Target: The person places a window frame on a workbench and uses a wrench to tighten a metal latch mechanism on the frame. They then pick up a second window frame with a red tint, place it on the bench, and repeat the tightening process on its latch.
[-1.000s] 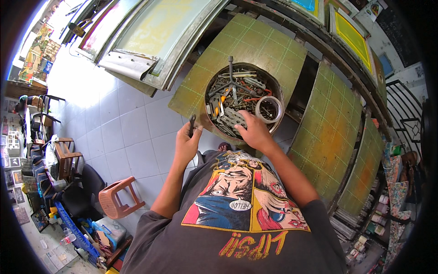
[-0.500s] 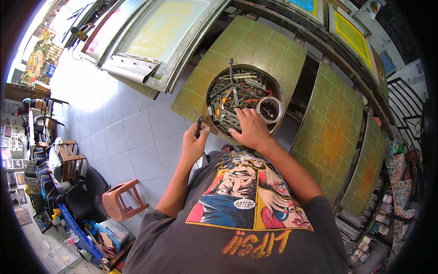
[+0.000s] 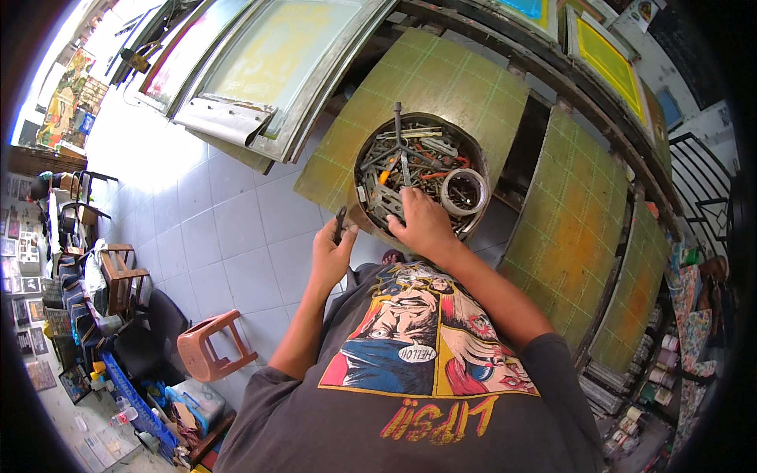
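A round tub (image 3: 483, 158) full of mixed metal tools and hardware stands on a green board in front of me. My right hand (image 3: 426, 226) is at its near side, thumb and fingers closed on a slotted metal plate (image 3: 384, 202) among the hardware. Left of the tub, my left hand (image 3: 330, 251) is closed around a small dark hand tool (image 3: 341, 216), whose exact kind I cannot make out. A roll of tape (image 3: 465, 191) lies in the tub beside my right hand. A multi-armed wrench (image 3: 399, 130) rests on top, near an orange-handled tool (image 3: 385, 176).
The green gridded board (image 3: 441, 71) carries the tub, and another such board (image 3: 572, 229) is to the right. Framed printing screens (image 3: 276, 59) stand at the far left. A brown plastic stool (image 3: 213, 347) is on the tiled floor (image 3: 236, 221) at left.
My right hand has shifted slightly left and closed on the slotted plate, which now tilts and covers part of the orange-handled tool. My left hand has lowered slightly with its dark tool.
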The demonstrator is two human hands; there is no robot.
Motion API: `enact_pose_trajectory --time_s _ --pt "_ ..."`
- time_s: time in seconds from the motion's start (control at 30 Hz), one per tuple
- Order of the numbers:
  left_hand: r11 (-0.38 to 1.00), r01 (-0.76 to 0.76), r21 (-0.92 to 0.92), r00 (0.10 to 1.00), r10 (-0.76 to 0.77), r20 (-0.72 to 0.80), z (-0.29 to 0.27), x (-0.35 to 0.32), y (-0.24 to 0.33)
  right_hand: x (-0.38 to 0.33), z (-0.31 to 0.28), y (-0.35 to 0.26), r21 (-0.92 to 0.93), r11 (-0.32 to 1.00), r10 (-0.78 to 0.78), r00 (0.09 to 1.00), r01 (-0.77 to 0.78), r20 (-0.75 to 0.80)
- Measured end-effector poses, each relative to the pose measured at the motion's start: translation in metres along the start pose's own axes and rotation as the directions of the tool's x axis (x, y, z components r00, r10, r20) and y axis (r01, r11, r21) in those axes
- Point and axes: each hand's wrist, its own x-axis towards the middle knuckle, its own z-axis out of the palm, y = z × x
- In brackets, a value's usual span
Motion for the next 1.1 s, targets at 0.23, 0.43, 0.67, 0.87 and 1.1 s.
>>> enact_pose_trajectory --time_s 0.23,0.43,0.67,0.87,1.1 --pt "0.999 0.027 0.023 0.999 -0.028 0.031 0.004 0.003 0.006 0.011 -0.002 -0.010 -0.074 0.995 0.084 0.979 -0.072 0.184" --pt "0.998 0.018 0.060 0.998 -0.022 0.059 0.006 0.008 0.014 0.014 -0.003 -0.007 -0.005 0.998 0.064 0.975 -0.064 0.211" --pt "1.000 -0.014 0.022 0.998 0.013 0.067 0.011 0.012 0.014 0.013 -0.002 0.000 0.006 1.000 -0.012 0.993 0.011 0.118" --pt "0.998 0.010 0.059 0.999 -0.012 0.035 0.004 0.010 0.018 0.023 -0.037 0.039 0.281 0.954 0.140 0.982 -0.100 -0.126" --pt "0.998 0.057 0.018 0.998 -0.057 -0.010 0.005 0.005 0.024 0.043 -0.029 0.060 -0.027 0.995 -0.098 0.995 0.098 -0.027"
